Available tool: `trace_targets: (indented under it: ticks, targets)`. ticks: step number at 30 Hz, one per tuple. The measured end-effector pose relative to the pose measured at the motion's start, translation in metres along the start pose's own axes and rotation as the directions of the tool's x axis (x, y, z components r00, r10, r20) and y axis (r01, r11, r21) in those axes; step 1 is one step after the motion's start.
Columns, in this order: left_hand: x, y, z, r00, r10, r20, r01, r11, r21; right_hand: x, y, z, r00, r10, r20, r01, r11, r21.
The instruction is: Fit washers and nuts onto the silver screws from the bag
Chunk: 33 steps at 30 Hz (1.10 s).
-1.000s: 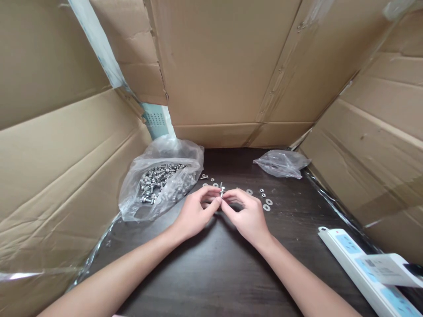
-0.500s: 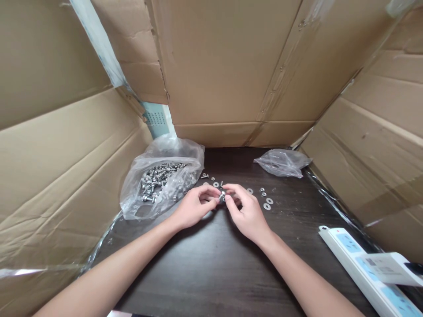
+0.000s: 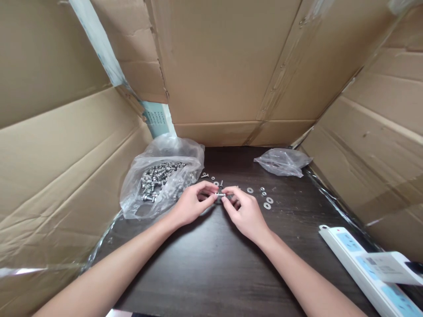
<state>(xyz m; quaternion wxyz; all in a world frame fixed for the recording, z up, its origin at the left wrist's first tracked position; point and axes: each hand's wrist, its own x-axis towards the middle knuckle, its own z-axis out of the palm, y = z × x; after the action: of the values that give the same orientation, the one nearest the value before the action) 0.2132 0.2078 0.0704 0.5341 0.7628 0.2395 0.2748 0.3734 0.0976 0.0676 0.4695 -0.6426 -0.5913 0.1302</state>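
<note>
Just above the dark table [image 3: 211, 264], a small metal bolt [image 3: 220, 194] lies level between my two hands. My left hand [image 3: 194, 202] pinches its left end with thumb and fingers. The fingers of my right hand [image 3: 243, 209] are closed on its right end; whether a nut or washer sits there is too small to tell. Behind my fingertips lie a flat washer [image 3: 216, 184] and a loose screw [image 3: 221, 183]. Right of my right hand are more washers [image 3: 267, 205] and small nuts [image 3: 263, 189].
At the left stands an open clear plastic bag [image 3: 132, 198] full of bolts [image 3: 158, 176]. Another clear bag [image 3: 282, 162] lies at the back right. A white power strip [image 3: 350, 264] runs along the right edge. Cardboard walls [image 3: 231, 66] enclose the table on three sides.
The bolt has turned from slanted to level between my fingertips. My hands have shifted slightly, with both still pinching.
</note>
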Motion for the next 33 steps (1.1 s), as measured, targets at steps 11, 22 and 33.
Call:
trace_targets:
  ticks: [11,22,33]
  targets:
    - [-0.001,0.0032,-0.0015,0.996,0.092,0.0,-0.092,0.995,0.046,0.0002,0.0,0.0004,0.997,0.073,0.034,-0.073,0.997,0.026]
    - [-0.0032,0.0082,-0.003,0.989,0.146,-0.003,-0.144,0.982,0.123,0.0006,-0.0058,-0.0014,0.997,0.064,0.049,-0.066,0.997,0.041]
    - [-0.0023,0.0078,-0.0027,0.99,0.138,0.009,-0.139,0.987,0.078,-0.0005,-0.0063,-0.0015,0.996,0.066,0.052,-0.068,0.997,0.028]
